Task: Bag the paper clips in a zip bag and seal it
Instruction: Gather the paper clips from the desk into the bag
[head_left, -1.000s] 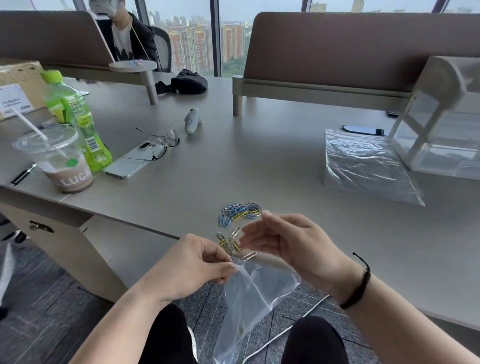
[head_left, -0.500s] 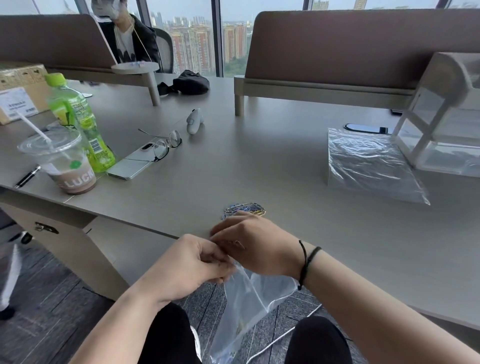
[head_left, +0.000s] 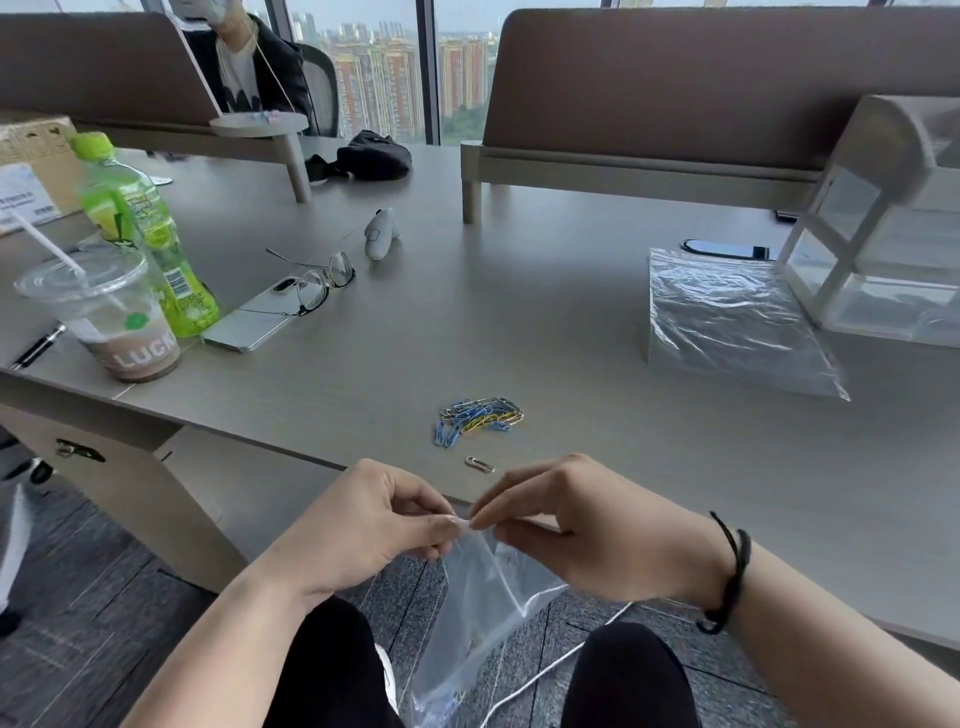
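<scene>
Pinching the zip bag (head_left: 483, 597) mouth below the desk (head_left: 571, 322) edge in both grips, left hand (head_left: 363, 530) and right hand (head_left: 587, 530), paper clips (head_left: 478, 418) heaped at twelve o'clock, long axis three-to-nine, right nearer.

Glossy clear plastic zip bag (head_left: 483, 587); matt, smooth wood-look table (head_left: 519, 322).

Grey desk (head_left: 519, 291); brown partitions (head_left: 701, 78); window (head_left: 384, 67) showing towers; dark floor (head_left: 104, 623)
</scene>
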